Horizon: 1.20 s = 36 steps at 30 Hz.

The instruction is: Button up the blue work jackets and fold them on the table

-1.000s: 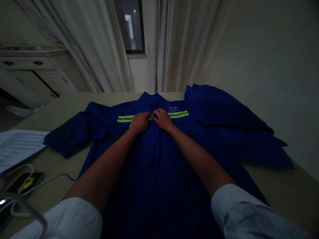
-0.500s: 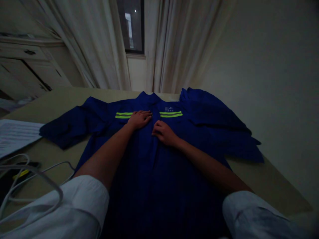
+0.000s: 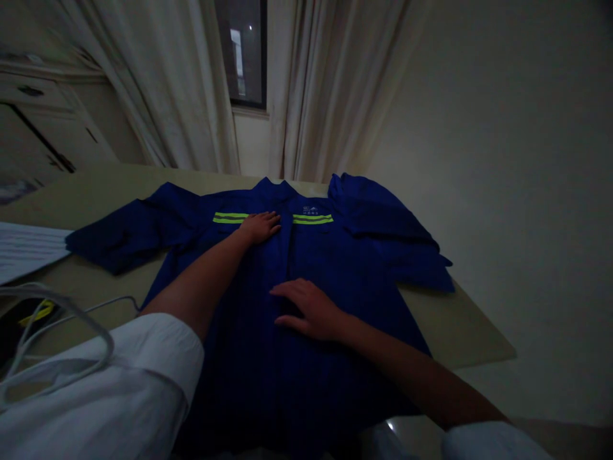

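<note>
A dark blue jacket with yellow-green chest stripes is spread front side up, its collar at the far side and both sleeves out to the sides. My left hand lies flat on the chest, beside the left stripe, with its fingers stretched toward the front placket. Lower down, near the middle of the jacket, my right hand has its thumb and fingers apart and holds nothing. The jacket's lower part is very dark.
The jacket lies on a pale table. Printed paper is at the left, with white cables and a black and yellow item nearer me. Curtains, a window and a cabinet stand behind.
My right hand has moved down the jacket toward me and its fingers have opened. My left hand stays at the chest. The view has shifted slightly.
</note>
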Each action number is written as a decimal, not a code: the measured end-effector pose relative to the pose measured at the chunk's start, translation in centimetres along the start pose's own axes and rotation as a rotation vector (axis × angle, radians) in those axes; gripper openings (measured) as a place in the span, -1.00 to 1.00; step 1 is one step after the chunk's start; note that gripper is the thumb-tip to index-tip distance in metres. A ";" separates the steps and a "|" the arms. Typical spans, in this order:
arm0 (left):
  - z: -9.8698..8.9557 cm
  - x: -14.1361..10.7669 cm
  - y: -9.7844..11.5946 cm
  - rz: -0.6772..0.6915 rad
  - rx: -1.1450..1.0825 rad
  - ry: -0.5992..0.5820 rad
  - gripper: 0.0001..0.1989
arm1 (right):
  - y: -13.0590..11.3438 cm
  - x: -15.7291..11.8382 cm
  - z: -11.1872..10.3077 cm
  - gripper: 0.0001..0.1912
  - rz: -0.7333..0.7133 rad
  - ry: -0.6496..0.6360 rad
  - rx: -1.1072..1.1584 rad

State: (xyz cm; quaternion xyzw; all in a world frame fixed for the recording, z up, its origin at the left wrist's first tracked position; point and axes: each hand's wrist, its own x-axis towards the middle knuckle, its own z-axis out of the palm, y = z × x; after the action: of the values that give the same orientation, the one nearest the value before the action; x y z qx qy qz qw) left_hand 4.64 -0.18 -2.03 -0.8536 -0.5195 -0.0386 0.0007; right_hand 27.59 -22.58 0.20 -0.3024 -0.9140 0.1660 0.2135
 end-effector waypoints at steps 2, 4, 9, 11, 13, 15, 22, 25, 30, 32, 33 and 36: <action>-0.5 -0.6 1.8 -0.038 0.019 0.026 -0.43 | -0.2 -0.3 0.6 -0.55 -0.071 -0.062 -0.029; -0.6 -1.8 3.8 -0.109 -0.029 0.074 -0.44 | -0.1 -0.9 1.2 -0.64 -0.072 -0.028 -0.055; 1.3 -5.5 7.0 -0.157 -0.148 0.080 -0.30 | 1.0 -1.9 1.7 -0.69 0.106 0.245 -0.002; 1.8 -6.3 7.2 -0.138 -0.157 0.080 -0.28 | 1.6 -2.0 1.3 -0.66 0.255 0.359 0.048; 2.0 -6.5 7.1 -0.150 -0.173 0.087 -0.31 | 2.2 -2.2 0.8 -0.62 0.414 0.427 0.081; 1.9 -6.4 7.1 -0.159 -0.180 0.117 -0.35 | 2.6 -2.2 0.5 -0.61 0.526 0.407 0.087; 1.2 -6.6 7.6 -0.070 -0.147 0.238 -0.48 | 1.3 1.3 -0.5 -0.46 0.525 -0.026 -0.313; 1.1 -7.0 7.7 -0.050 -0.139 0.161 -0.46 | 0.5 3.4 -0.8 -0.59 0.404 -0.153 -0.551; 1.2 -7.5 7.7 -0.057 -0.168 0.059 -0.39 | -0.1 4.6 -0.9 -0.81 0.157 -0.272 -0.766; 1.2 -7.5 7.6 -0.065 -0.178 0.040 -0.38 | -0.1 4.6 -1.2 -0.79 0.073 -0.287 -0.822; 1.2 -7.4 7.6 -0.068 -0.180 0.032 -0.37 | 0.0 4.6 -1.4 -0.76 0.040 -0.295 -0.834; 1.1 -7.4 7.6 -0.072 -0.182 0.018 -0.35 | 0.0 4.7 -2.3 -0.73 -0.060 -0.360 -0.821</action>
State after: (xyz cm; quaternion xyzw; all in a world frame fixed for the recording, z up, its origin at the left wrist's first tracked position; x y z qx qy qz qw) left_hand 8.11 -10.20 -3.28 -0.8306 -0.5441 -0.0933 -0.0735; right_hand 25.34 -19.27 3.57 -0.3016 -0.9352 -0.1666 -0.0821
